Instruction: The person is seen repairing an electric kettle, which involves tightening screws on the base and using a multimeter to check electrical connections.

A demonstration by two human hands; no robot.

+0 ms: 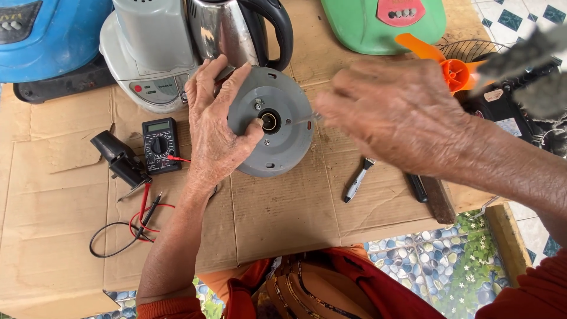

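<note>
Left hand [215, 127] clamps the grey round kettle base [273, 123] on edge over the cardboard-covered worktop [283, 207] while the blurred right hand [401, 115], fingers loosely spread and apparently empty, hovers beside it, so a loosened grip could let the disc roll against the steel kettle [227, 29].

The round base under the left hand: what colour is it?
Grey, seen in the head view: round base, left hand.

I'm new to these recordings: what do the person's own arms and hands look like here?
Both hands are bare: no gloves, rings or watch show. The left hand and right hand look wrinkled and veined. The forearms are bare; orange-red sleeves begin near the elbows at the picture's lower edge.
</note>
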